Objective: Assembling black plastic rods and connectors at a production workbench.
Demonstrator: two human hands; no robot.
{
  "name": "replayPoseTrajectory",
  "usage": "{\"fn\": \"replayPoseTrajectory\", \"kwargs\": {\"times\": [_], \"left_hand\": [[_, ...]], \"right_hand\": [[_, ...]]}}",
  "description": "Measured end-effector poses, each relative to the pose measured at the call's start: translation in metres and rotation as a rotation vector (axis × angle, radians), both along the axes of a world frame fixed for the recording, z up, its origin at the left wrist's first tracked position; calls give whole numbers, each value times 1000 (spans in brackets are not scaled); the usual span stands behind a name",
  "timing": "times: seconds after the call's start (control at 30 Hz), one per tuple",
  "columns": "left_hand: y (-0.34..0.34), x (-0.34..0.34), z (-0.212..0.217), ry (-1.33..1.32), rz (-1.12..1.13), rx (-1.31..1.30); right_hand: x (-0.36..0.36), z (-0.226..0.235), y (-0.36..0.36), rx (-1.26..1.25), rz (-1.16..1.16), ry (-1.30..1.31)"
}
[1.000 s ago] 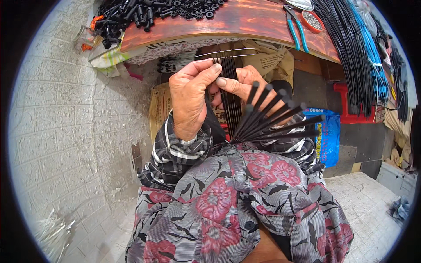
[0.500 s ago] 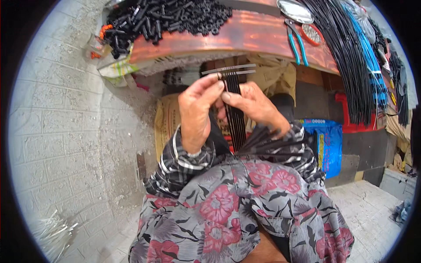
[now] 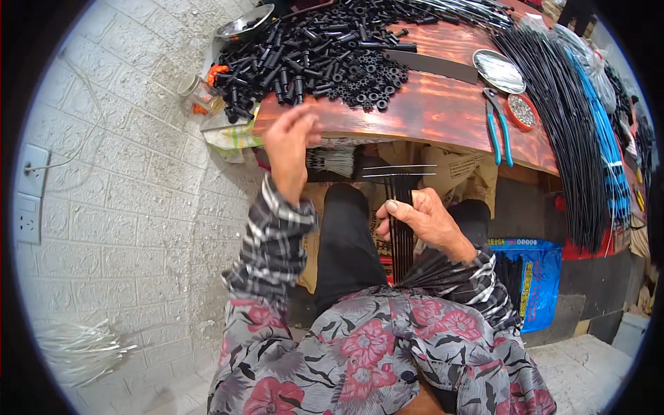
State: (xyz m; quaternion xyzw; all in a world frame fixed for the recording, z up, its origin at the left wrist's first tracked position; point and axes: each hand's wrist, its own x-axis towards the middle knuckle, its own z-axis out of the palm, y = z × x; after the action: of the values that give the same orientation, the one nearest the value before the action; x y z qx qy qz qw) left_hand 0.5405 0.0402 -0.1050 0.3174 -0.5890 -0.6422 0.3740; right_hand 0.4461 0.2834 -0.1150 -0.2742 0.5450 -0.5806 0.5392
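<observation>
My left hand (image 3: 289,144) is raised at the front edge of the table, just short of the pile of black plastic parts (image 3: 304,59). Its fingers are loosely bent and somewhat blurred, with nothing visible in them. In front of my lap, my right hand (image 3: 430,220) grips a row of thin black rods (image 3: 401,238), the thumb lying across them. Two thin silvery metal strips (image 3: 400,170) cross the rods at their upper ends, one above the other. The rods' lower ends run down toward my lap.
On the table (image 3: 443,114) lie teal-handled pliers (image 3: 496,128), a red dish of small metal pieces (image 3: 522,112) and an oval dish of thin silvery pins (image 3: 499,71). Long black rods (image 3: 553,117) and blue rods (image 3: 609,149) hang over the right edge. A white brick wall (image 3: 117,228) stands left.
My left hand has let go of the rods and moved up and left to the black parts. My right hand keeps its grip. The view has shifted, showing more of the table.
</observation>
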Motion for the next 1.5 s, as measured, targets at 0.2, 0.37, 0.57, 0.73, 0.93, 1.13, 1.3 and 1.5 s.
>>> {"fn": "replayPoseTrajectory", "kwargs": {"times": [0.2,0.37,0.57,0.73,0.93,1.13,1.3,1.5], "left_hand": [[-113,-42,-5,-499,229,-824],[-143,-53,7,-740,162,-937],[-138,-50,15,-891,-195,-1211],[-148,-50,7,-879,-189,-1248],[-145,-59,13,-1044,-238,-1158],[-137,-53,4,-1004,-135,-1484],[-145,-50,-1,-857,-104,-1409],[-152,-35,7,-537,144,-1072]], "right_hand": [[-3,3,-3,8,-16,68],[-5,2,-3,3,-32,26],[-8,0,-1,15,-42,13],[-8,7,-1,76,-42,-51],[-8,3,2,45,-28,1],[0,4,1,38,-70,31],[1,5,3,29,-76,39],[-2,-1,0,-20,-53,113]]}}
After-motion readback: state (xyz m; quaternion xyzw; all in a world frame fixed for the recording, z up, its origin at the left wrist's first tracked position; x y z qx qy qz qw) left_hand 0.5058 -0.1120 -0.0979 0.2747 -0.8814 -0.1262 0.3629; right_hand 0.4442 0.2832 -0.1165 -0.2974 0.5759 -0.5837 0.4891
